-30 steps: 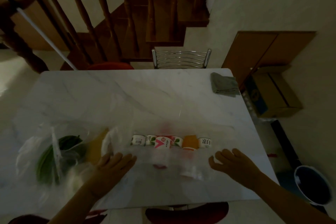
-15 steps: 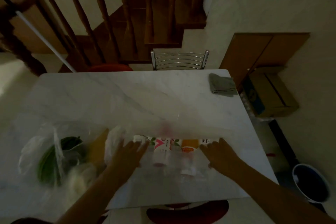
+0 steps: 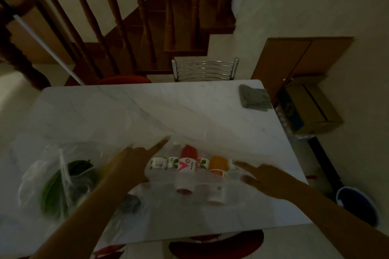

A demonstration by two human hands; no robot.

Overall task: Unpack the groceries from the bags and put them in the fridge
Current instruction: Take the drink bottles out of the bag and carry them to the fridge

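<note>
Several drink bottles (image 3: 187,165) lie side by side in a row inside a clear plastic bag (image 3: 210,200) on the white marble table (image 3: 126,111); among them are a red one and an orange one (image 3: 217,165). My left hand (image 3: 134,164) rests at the row's left end, fingers apart, index finger stretched past the bottles. My right hand (image 3: 261,176) lies at the row's right end with its fingers spread over the last bottle. Neither hand visibly grips anything. A second clear bag (image 3: 42,174) with green vegetables (image 3: 61,183) sits at the left.
A folded grey cloth (image 3: 254,98) lies at the table's far right corner. A metal chair (image 3: 205,69) stands behind the table, a red stool (image 3: 214,246) in front. A cardboard box (image 3: 309,107) and a dark bucket (image 3: 355,202) stand on the floor at the right.
Both hands have moved forward from the table's near edge onto the ends of the bottle row. The left index finger now stretches out beyond the bottles.
</note>
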